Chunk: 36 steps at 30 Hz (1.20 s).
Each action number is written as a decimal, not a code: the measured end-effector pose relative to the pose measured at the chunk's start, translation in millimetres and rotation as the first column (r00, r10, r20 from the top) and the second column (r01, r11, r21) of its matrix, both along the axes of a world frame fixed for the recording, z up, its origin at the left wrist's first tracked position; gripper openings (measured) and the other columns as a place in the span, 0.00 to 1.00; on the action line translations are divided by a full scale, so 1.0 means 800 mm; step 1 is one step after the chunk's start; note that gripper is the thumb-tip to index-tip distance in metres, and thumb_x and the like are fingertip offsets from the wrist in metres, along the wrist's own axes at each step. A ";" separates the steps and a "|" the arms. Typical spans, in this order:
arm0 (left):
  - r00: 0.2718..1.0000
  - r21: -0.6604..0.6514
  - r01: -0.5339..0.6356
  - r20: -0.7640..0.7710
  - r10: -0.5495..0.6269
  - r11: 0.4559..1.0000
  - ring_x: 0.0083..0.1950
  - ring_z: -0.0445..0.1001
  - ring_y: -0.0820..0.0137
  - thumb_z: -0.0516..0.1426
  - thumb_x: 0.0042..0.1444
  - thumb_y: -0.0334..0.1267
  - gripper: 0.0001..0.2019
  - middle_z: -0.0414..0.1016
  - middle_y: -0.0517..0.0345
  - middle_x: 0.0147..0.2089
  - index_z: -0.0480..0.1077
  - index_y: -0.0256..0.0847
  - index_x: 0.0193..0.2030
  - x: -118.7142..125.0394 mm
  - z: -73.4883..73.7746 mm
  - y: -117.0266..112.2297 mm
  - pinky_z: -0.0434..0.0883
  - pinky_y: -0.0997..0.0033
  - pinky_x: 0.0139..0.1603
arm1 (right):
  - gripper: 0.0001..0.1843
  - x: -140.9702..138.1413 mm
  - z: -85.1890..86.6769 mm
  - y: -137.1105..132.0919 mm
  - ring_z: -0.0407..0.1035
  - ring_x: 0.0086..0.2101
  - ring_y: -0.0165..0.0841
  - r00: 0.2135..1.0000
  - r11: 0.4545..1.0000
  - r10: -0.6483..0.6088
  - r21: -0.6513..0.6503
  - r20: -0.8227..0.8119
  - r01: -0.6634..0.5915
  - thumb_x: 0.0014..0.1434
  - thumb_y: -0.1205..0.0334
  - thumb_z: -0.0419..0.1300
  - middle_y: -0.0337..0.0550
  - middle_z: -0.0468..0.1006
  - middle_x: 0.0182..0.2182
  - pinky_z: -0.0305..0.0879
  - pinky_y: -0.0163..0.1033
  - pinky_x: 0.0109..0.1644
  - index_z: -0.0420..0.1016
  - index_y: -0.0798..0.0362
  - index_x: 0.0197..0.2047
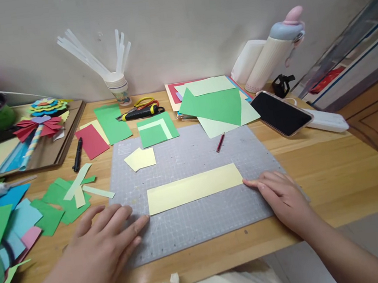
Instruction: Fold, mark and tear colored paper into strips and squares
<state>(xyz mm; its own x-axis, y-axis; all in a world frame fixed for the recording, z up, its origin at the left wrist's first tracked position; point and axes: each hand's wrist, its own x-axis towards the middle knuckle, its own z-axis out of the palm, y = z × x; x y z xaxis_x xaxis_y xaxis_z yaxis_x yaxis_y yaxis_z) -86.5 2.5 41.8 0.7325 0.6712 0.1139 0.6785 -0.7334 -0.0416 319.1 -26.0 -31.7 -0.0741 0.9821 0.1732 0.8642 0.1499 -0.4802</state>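
A pale yellow paper strip (193,188) lies flat and slightly slanted on the grey cutting mat (200,226). The index fingertip of my left hand (101,241) is at its lower left corner; that hand is open, fingers spread, holding nothing. At the strip's right end, my right hand (283,198) touches the lower corner with an outstretched index finger, its other fingers loosely bent with nothing in them. Farther back on the mat are a small pale yellow paper piece (140,159) and a short dark red pencil (220,142).
Green paper scraps (68,201) lie left of the mat, beside a black pen (78,154). Behind it are a utility knife (140,112), a paper cup (121,94) of white sticks and stacked coloured paper (214,105). A phone (281,113) and a bottle (269,61) are at right.
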 end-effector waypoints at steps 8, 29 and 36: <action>0.939 -0.252 -0.265 0.153 0.309 0.931 0.57 0.66 0.57 0.57 0.59 0.43 0.19 0.68 0.52 0.57 0.64 0.47 0.57 0.077 -0.033 0.020 0.58 0.54 0.55 | 0.13 -0.017 0.009 0.006 0.69 0.37 0.38 0.996 0.998 0.040 0.038 0.075 -0.043 0.66 0.59 0.50 0.43 0.77 0.34 0.59 0.46 0.44 0.76 0.50 0.39; 0.897 -0.545 -0.292 0.129 0.423 0.786 0.51 0.66 0.61 0.65 0.48 0.39 0.14 0.71 0.61 0.45 0.69 0.47 0.41 0.086 -0.029 0.069 0.55 0.58 0.52 | 0.21 -0.098 0.071 0.067 0.51 0.64 0.46 0.609 0.667 0.724 -0.102 0.323 -0.738 0.69 0.49 0.46 0.46 0.64 0.64 0.36 0.65 0.66 0.66 0.40 0.61; 0.880 -0.548 -0.261 0.202 0.429 0.795 0.52 0.66 0.62 0.62 0.54 0.44 0.12 0.71 0.60 0.47 0.69 0.48 0.43 0.076 -0.040 0.065 0.57 0.60 0.52 | 0.20 -0.119 0.049 0.093 0.42 0.68 0.43 0.490 0.526 0.816 -0.045 0.308 -0.849 0.70 0.47 0.44 0.42 0.60 0.66 0.25 0.64 0.67 0.71 0.37 0.56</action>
<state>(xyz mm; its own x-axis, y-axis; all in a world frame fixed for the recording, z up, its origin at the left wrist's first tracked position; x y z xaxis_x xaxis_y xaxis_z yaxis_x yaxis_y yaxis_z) -25.5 54.3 9.8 0.4244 0.8965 -0.1275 0.8056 -0.3096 0.5052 224.1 48.5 7.6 -0.9045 0.4150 0.0981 0.3910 0.8990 -0.1973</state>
